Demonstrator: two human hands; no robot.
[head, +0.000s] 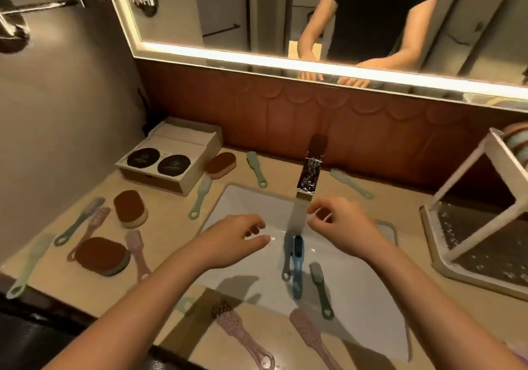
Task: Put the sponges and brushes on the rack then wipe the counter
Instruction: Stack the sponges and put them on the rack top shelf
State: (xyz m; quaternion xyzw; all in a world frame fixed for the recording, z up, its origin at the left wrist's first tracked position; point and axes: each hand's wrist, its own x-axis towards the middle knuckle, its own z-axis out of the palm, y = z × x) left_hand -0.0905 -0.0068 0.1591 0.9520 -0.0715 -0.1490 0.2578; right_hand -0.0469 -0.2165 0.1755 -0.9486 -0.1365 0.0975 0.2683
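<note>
The counter (400, 298) spanned the full width of the view, with the white sink basin (251, 204) set into its centre. The rack (463, 167) stood at the right end of the counter, well apart from most of the items. A pale box (171, 158) sat at the rear left.

Both hands hovered over the basin. The left hand (237, 241) had its fingers loosely curled and held nothing. The right hand (340, 224) was also loosely curled, thumb and forefinger close together, with nothing visible between them.

Three brown sponges lay left of the basin: one beside the box (221, 165), one further forward (131, 208) and one nearest the counter edge (103, 255). Brushes in green, pink and grey were scattered around all sides of the basin.

The blue brush (297, 264) lay inside the basin, between the hands and just on the near side of the right hand. Its long axis ran front to back: bristles toward the faucet (311, 169), handle toward the person. The right hand was the nearer, and was also on the rack side, so it was judged the likelier to pick this brush up.

Two dark round discs (158, 159) on the box carried markings too small to read. No other writing was legible.
</note>
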